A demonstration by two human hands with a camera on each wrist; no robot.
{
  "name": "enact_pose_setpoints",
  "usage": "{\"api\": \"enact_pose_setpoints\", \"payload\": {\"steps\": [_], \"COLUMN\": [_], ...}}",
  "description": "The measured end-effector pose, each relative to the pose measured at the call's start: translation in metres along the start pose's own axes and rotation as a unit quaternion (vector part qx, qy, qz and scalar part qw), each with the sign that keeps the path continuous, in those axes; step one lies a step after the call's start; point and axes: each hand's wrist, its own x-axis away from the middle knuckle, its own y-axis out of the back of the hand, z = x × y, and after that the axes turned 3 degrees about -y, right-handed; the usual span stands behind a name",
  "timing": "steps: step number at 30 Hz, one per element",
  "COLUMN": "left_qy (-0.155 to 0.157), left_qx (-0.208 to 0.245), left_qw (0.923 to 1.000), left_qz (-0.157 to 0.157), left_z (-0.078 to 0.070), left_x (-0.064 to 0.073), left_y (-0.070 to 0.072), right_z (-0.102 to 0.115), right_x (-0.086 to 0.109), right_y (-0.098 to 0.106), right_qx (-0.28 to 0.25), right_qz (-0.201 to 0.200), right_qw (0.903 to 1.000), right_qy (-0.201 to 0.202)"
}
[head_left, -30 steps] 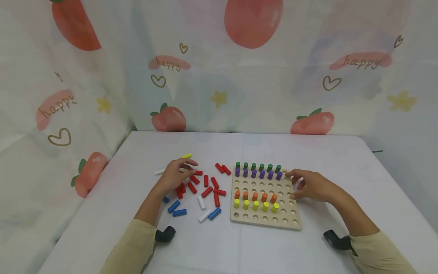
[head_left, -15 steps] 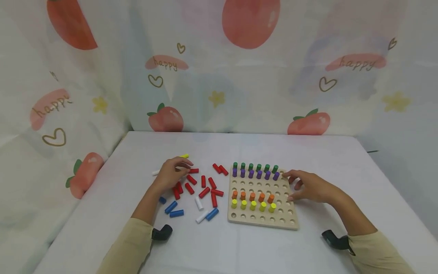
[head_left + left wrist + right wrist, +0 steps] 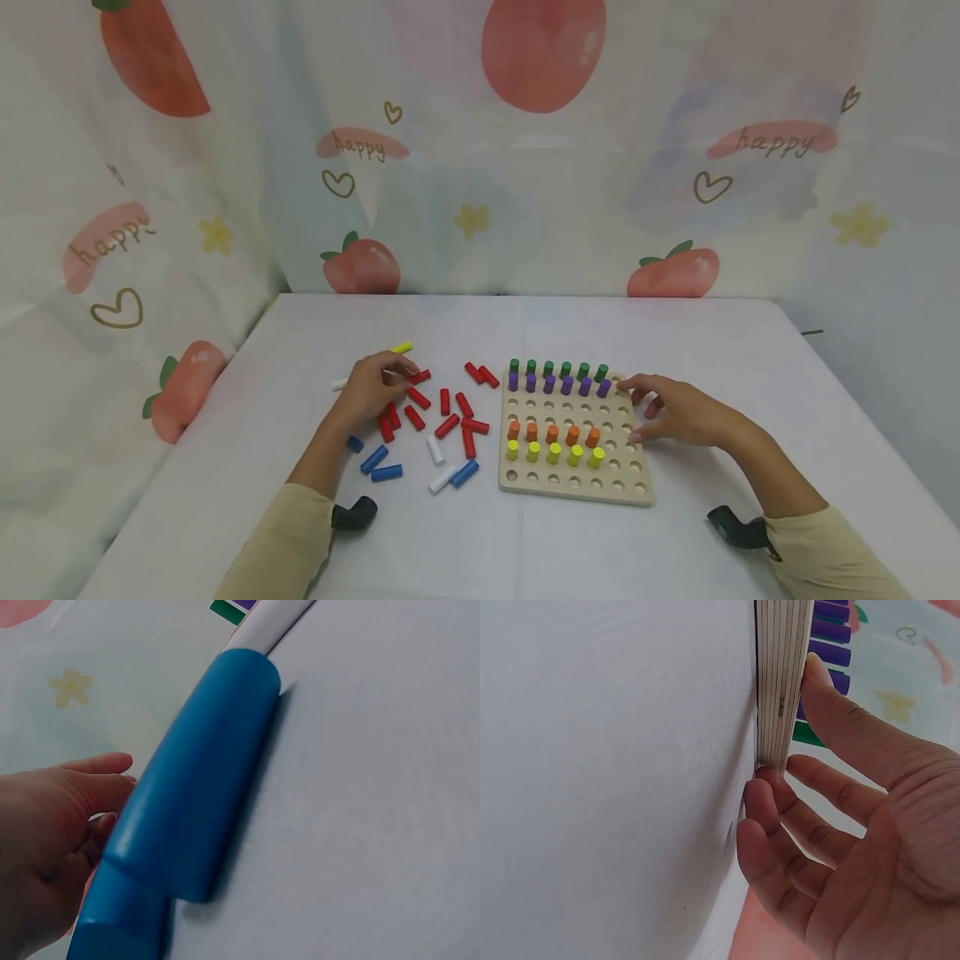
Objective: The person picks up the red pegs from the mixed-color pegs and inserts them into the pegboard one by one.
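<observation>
In the head view my left hand (image 3: 367,390) is among loose pegs left of the pegboard, its thumb and index finger pinching a red peg (image 3: 420,377) that tilts up at its right end. The left wrist view shows this hand partly behind a large-looking blue peg (image 3: 191,780), fingertips mostly hidden. The wooden pegboard (image 3: 633,497) carries rows of green, purple, orange and yellow pegs. My right hand (image 3: 684,408) holds the board's right edge. In the right wrist view its thumb (image 3: 859,731) lies over the top and its curved fingers touch the side near the tabletop.
Several loose red pegs (image 3: 447,426) lie scattered between the left hand and the board. Blue pegs (image 3: 386,473) and white pegs (image 3: 435,450) lie nearer the front. A yellow peg (image 3: 402,347) rests behind the left hand. A printed cloth (image 3: 525,200) hangs behind the white table (image 3: 585,550).
The red peg at my left fingertips has gone from lying level to tilted as the fingers take hold of it. My right hand keeps its place on the board.
</observation>
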Motion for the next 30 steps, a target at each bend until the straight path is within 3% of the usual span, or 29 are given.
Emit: {"api": "enact_pose_setpoints", "payload": {"steps": [17,30], "left_qy": [0.012,0.025], "left_qx": [-0.046,-0.054], "left_qw": [0.9988,0.9981], "left_qz": [-0.011,-0.016], "left_z": [-0.0003,0.0029], "left_x": [0.0018,0.0027], "left_y": [0.0016,0.0041], "right_z": [-0.0031,-0.0046], "right_x": [0.0004,-0.0008], "right_y": [-0.0007,-0.0024], "right_qx": [0.006,-0.002], "right_qz": [-0.001,0.000], "right_qw": [1.0000,0.9999], "right_qy": [0.006,0.010]}}
